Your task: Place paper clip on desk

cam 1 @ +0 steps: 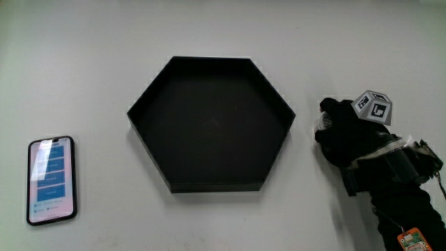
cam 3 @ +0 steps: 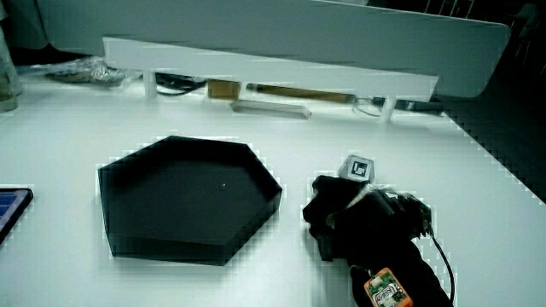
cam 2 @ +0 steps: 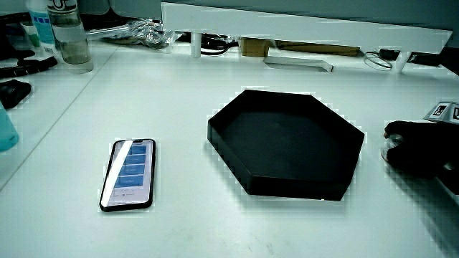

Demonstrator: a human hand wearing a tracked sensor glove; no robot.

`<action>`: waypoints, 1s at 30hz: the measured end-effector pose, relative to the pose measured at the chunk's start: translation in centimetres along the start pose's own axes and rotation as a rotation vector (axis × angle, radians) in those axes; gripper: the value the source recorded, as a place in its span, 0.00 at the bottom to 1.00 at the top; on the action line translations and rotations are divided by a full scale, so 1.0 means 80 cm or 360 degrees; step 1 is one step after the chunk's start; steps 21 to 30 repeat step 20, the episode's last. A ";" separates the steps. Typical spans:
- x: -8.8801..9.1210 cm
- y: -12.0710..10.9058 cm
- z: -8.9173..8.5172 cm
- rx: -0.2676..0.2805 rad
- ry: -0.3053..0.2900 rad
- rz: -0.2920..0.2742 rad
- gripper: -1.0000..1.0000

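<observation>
Curled shut, the grip of the black-gloved hand (cam 1: 345, 136) rested on the white tabletop (cam 1: 90, 63) beside the black hexagonal plastic tray (cam 1: 209, 125); no paper clip was visible, perhaps enclosed. Next, judging by this, the fingers would open to release it.

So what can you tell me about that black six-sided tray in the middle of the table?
The tray is a flat black hexagon with low upright walls and a matte, dark floor; it looks like plastic or coated board. Nothing can be seen inside it, apart from a tiny pale speck on the floor in a side view. It sits level on the white table, between a phone lying face up and the gloved hand, which rests on the table beside it without touching it.
</observation>
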 end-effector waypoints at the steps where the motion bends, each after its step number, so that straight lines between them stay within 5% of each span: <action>1: 0.002 0.001 -0.001 -0.0020 0.0004 0.0004 0.23; 3: 0.007 0.005 -0.004 -0.0118 0.0033 -0.0014 0.17; 6: 0.008 -0.001 -0.002 -0.0086 0.0041 0.0016 0.07; 12: 0.014 -0.027 0.022 0.0288 0.0159 0.0074 0.00; 30: 0.019 -0.033 0.030 0.0263 0.0158 0.0052 0.00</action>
